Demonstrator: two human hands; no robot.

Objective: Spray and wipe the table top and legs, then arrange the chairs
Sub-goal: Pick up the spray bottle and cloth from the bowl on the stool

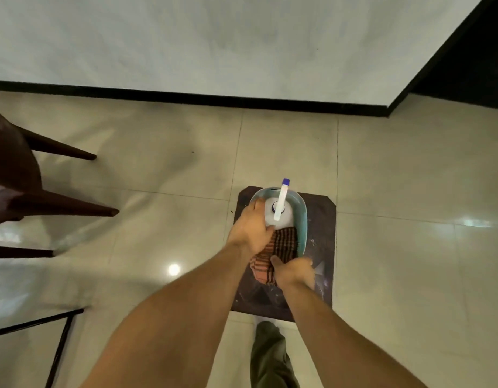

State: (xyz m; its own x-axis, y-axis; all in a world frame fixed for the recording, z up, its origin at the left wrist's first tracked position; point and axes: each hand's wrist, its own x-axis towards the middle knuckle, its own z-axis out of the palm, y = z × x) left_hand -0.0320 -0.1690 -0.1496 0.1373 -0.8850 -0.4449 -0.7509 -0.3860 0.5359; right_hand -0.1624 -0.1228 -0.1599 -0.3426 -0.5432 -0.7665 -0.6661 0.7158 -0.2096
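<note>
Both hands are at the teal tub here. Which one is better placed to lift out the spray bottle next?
Probably the left hand: it already rests against the white spray bottle at the tub's far end. The right hand is nearer the body, pinching the checked cloth, so it is occupied.

Orange-and-black checked cloth (281,247), teal basin (302,217)

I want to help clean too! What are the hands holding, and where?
The right hand pinches the near end of the checked cloth. The left hand rests on the spray bottle in the teal tub; its grip cannot be told.
</note>
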